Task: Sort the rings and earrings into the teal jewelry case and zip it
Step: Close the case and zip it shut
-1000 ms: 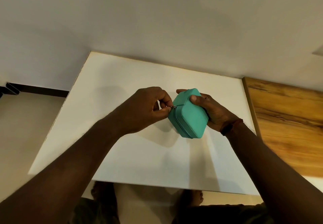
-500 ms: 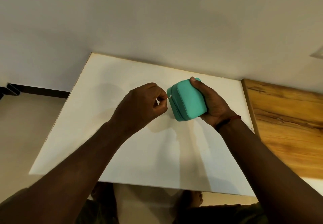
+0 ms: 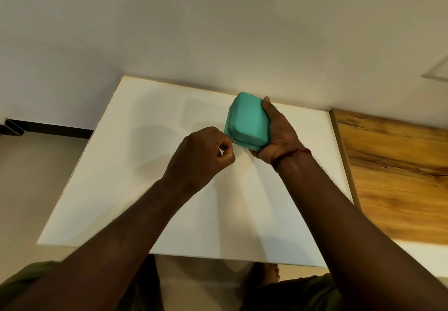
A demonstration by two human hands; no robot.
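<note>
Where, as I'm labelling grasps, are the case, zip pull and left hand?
case [image 3: 247,120]: head view, on its broad top face.
zip pull [image 3: 233,142]: head view, on the thin metal tab.
left hand [image 3: 201,158]: head view, on the back of the hand.

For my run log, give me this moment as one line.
left hand: pinches zipper pull | right hand: grips teal jewelry case over white table | phase: zipping

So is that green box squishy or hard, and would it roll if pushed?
Probably hard: the teal jewelry case looks undented where the right hand grips it. Likely light, since one hand holds it up. Its flat sides suggest it would slide, not roll.
</note>
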